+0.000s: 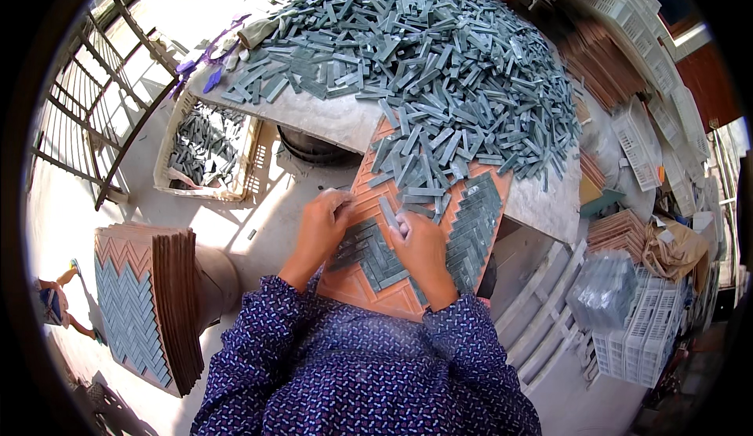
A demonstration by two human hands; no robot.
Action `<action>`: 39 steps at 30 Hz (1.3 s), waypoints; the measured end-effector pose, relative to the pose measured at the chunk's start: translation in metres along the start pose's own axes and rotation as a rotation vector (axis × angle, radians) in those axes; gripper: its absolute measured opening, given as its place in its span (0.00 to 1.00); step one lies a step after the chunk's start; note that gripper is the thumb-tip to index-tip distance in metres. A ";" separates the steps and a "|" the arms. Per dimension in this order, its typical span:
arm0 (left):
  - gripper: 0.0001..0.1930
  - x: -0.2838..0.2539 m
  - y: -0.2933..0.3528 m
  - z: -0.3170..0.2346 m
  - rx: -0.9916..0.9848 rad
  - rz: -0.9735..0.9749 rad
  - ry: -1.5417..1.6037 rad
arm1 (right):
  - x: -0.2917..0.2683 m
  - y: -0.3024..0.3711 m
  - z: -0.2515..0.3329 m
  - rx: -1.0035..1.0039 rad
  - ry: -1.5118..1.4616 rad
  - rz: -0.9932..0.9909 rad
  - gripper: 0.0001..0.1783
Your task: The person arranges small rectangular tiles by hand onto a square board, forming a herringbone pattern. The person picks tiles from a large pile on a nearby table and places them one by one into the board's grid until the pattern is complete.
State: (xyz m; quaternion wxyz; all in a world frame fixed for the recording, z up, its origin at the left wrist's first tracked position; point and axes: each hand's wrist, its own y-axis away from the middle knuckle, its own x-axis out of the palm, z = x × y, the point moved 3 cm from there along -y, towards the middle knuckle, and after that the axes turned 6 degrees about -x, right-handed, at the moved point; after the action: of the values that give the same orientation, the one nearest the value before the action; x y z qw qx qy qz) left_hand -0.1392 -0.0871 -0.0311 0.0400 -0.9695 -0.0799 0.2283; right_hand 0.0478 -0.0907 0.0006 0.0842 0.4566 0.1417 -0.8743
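An orange herringbone mould tray (369, 299) lies in front of me, leaning against the table's near edge. Grey-green stone strips (474, 236) fill zigzag bands in it; other grooves are bare orange. My right hand (418, 246) pinches one loose stone strip (388, 213) between thumb and fingers, just above the tray. Over the tray's left side, my left hand (329, 220) has its fingers curled together; whether a strip is in them is hidden. Loose strips lie on the tray's far part, spilling from a large heap of stone strips (423, 44).
At left, a stack of filled trays (129, 310) stands on a round support. Beyond it sits a cream crate (163, 161) of strips. Gloves (255, 34) lie at the table's far left. White crates (639, 330) stand at right. A person (56, 301) is at the left edge.
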 end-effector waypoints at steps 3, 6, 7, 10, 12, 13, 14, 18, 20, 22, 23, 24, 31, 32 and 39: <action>0.06 0.002 0.002 -0.003 0.022 -0.017 -0.025 | -0.003 0.008 0.002 -0.014 -0.034 0.033 0.09; 0.06 0.002 0.011 0.008 -0.001 -0.013 -0.044 | -0.004 0.013 0.008 -0.003 -0.032 0.080 0.09; 0.06 0.001 0.015 0.009 -0.015 -0.003 -0.058 | -0.004 0.014 0.010 0.010 -0.028 0.105 0.09; 0.06 -0.004 0.023 0.010 -0.052 0.022 -0.056 | -0.001 0.015 0.011 -0.094 0.100 0.055 0.11; 0.06 -0.006 0.027 0.011 -0.056 0.014 -0.046 | 0.004 0.014 0.012 -0.071 0.079 0.053 0.12; 0.06 -0.006 0.029 0.013 -0.049 0.000 -0.046 | 0.006 0.014 0.012 -0.059 0.069 0.052 0.12; 0.06 -0.006 0.030 0.013 -0.042 -0.015 -0.047 | 0.009 0.012 0.011 -0.039 0.057 0.083 0.12; 0.06 -0.008 0.031 0.010 -0.073 0.002 -0.046 | 0.017 0.004 -0.001 0.026 -0.005 0.184 0.11; 0.05 -0.009 0.032 0.007 -0.130 0.023 -0.033 | 0.014 0.003 -0.004 0.035 -0.041 0.209 0.10; 0.05 -0.011 0.033 0.007 -0.128 0.015 -0.033 | 0.008 0.001 0.000 0.030 -0.072 0.221 0.10; 0.05 -0.011 0.034 0.006 -0.126 0.013 -0.033 | 0.007 0.001 0.001 0.028 -0.063 0.215 0.10; 0.05 -0.011 0.034 0.006 -0.123 0.014 -0.035 | 0.007 0.001 0.001 0.025 -0.053 0.210 0.10; 0.06 -0.009 0.035 0.012 -0.042 0.003 -0.067 | 0.005 -0.001 0.012 -0.035 0.020 0.107 0.16; 0.06 -0.009 0.035 0.011 -0.003 0.002 -0.081 | 0.005 -0.002 0.012 -0.082 -0.026 0.088 0.17; 0.11 -0.010 0.038 0.002 0.056 0.023 -0.119 | 0.007 -0.009 -0.001 -0.277 -0.066 0.160 0.23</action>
State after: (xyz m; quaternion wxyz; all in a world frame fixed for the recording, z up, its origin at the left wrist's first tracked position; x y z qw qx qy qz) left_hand -0.1437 -0.1258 -0.0333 0.0598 -0.9535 -0.0645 0.2884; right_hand 0.0414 -0.0818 -0.0042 0.2202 0.4215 0.2213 -0.8514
